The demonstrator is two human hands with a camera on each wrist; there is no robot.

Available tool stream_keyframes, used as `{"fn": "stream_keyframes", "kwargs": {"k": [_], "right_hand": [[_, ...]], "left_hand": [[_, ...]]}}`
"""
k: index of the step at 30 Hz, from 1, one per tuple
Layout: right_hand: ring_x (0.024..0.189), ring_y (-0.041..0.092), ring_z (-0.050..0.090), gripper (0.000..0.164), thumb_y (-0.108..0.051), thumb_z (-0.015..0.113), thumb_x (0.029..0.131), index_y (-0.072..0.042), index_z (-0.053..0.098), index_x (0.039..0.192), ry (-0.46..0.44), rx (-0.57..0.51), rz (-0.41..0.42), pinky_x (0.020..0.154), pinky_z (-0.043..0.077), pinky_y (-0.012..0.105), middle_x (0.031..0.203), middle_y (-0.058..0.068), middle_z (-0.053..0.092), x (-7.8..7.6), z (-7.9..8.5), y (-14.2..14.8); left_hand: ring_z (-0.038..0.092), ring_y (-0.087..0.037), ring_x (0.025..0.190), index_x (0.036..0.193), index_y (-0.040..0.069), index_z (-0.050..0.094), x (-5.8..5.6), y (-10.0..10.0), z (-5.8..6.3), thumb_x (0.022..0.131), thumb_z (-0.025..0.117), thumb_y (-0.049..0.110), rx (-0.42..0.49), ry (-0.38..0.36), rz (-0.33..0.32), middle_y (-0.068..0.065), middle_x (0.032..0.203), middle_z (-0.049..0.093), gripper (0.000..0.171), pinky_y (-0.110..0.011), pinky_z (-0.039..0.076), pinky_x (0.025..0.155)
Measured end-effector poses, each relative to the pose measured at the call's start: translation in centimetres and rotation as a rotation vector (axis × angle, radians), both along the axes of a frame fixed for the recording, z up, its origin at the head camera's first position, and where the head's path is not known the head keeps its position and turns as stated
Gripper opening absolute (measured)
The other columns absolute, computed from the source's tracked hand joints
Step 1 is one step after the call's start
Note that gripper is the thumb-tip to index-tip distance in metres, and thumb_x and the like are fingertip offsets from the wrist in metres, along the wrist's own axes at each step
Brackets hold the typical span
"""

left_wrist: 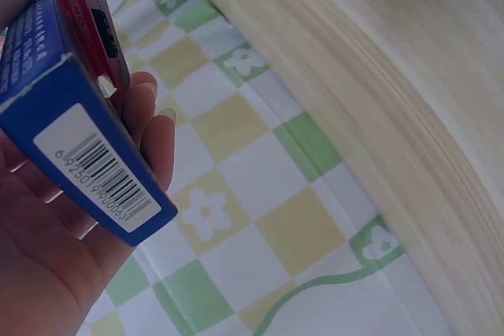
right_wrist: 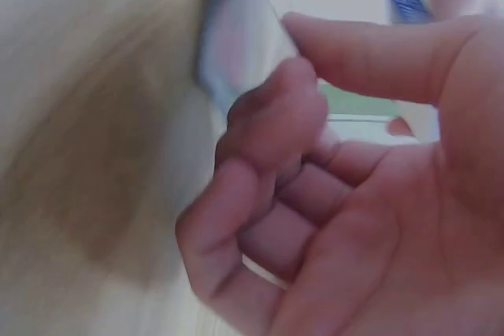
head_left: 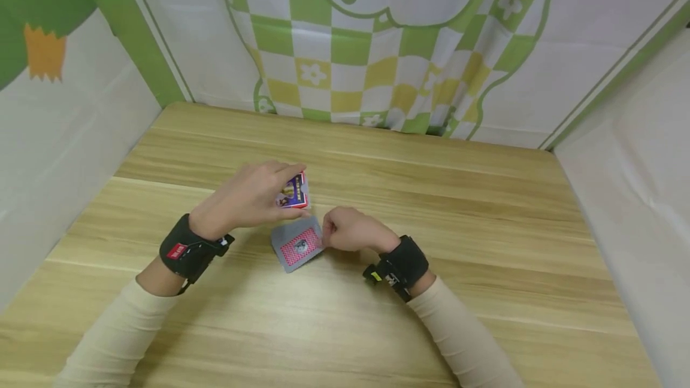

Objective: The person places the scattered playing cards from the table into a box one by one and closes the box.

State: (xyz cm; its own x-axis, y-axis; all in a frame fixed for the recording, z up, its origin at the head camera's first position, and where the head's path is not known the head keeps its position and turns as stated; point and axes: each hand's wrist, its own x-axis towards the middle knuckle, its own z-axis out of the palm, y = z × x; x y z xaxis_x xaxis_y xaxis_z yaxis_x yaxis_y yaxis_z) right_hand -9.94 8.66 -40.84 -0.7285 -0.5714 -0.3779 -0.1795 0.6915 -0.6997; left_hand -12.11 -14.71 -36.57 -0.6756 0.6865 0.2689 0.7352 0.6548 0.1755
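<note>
My left hand [head_left: 253, 195] grips a playing card box [head_left: 295, 192] by its sides, fingers on one side and thumb on the other. The box is blue with red and white edges; a white barcode label [left_wrist: 96, 167] shows on its end in the left wrist view. Just below and to the right, my right hand [head_left: 356, 230] pinches a playing card [head_left: 299, 247] at its edge between thumb and curled index finger. The card's back has a red checkered panel inside a pale border. Whether more cards lie behind it, I cannot tell. The right wrist view is blurred.
Both hands are above a wood-grain table [head_left: 345, 328]. A green, yellow and white checkered cloth [head_left: 350, 47] hangs at the table's far edge. Pale side walls [head_left: 636, 184] stand to the left and right. Each wrist wears a black strap [head_left: 188, 250].
</note>
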Motion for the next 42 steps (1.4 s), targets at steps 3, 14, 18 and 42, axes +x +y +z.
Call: {"fn": "stream_keyframes", "kwargs": {"k": [3,14,18,42], "right_hand": [[0.068,0.013,0.053,0.014,-0.010,0.063,0.101,-0.008,0.063,0.087,-0.133,-0.142,0.050,0.063,0.043,0.025,0.077,-0.001,0.057,-0.5,0.4,0.8],[0.077,0.018,0.057,0.015,-0.012,0.055,0.106,-0.006,0.066,0.115,-0.154,-0.287,-0.064,0.073,0.049,0.033,0.088,0.005,0.063,-1.6,3.1,4.1],[0.074,0.017,0.051,0.015,-0.014,0.056,0.106,-0.005,0.067,0.112,-0.130,-0.366,-0.163,0.070,0.042,0.028,0.083,0.002,0.059,-1.7,4.5,5.3],[0.070,0.014,0.068,0.013,-0.009,0.062,0.103,0.001,0.069,0.108,0.006,-0.572,-0.500,0.080,0.062,0.042,0.088,0.011,0.075,-1.2,4.3,4.1]], "left_hand": [[0.072,-0.022,0.088,0.137,-0.006,0.063,0.0,-0.1,-0.1,0.079,0.090,0.051,-0.004,-0.007,0.002,-0.016,0.109,0.076,0.087,-0.039,0.061,0.072],[0.072,-0.024,0.090,0.137,-0.007,0.062,-0.1,-0.2,0.1,0.079,0.091,0.048,0.000,-0.028,0.012,-0.016,0.109,0.075,0.085,-0.041,0.060,0.074],[0.072,-0.023,0.088,0.136,-0.006,0.063,-0.1,-0.2,0.0,0.081,0.091,0.045,-0.002,-0.016,0.009,-0.015,0.107,0.076,0.080,-0.040,0.060,0.072],[0.074,-0.023,0.094,0.140,-0.006,0.061,0.5,0.3,0.3,0.081,0.089,0.051,-0.002,-0.065,-0.007,-0.019,0.122,0.075,0.086,-0.040,0.062,0.077]]}}
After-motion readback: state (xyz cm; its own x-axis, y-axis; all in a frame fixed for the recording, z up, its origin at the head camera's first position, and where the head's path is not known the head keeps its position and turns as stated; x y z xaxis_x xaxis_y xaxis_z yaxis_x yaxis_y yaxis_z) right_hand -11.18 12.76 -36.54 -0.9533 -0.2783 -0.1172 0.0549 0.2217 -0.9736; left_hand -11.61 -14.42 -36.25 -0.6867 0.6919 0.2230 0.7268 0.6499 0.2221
